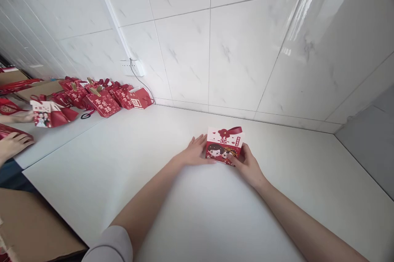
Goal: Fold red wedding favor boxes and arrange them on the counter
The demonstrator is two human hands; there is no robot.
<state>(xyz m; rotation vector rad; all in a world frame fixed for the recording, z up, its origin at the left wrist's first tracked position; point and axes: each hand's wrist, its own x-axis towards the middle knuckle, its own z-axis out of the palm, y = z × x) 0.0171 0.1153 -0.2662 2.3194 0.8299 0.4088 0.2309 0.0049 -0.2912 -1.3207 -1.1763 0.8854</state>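
A small red and white gift box [223, 147] stands on the table in front of me. Its front shows two cartoon figures, and a dark red ribbon with a flower-shaped piece lies at its top. My right hand [248, 165] grips its right side, thumb on the front and fingers round behind the edge. On the other side, my left hand [195, 152] rests against the box with fingers stretched out and the thumb along its lower front edge. The back of the box is hidden.
Several finished-looking red gift boxes [104, 102] stand along the wall at left. A co-worker's hands [15, 145] are at the far left, near a white and red box [43, 113]. A cardboard box [33, 225] sits at lower left. A socket strip [132, 67] is on the wall.
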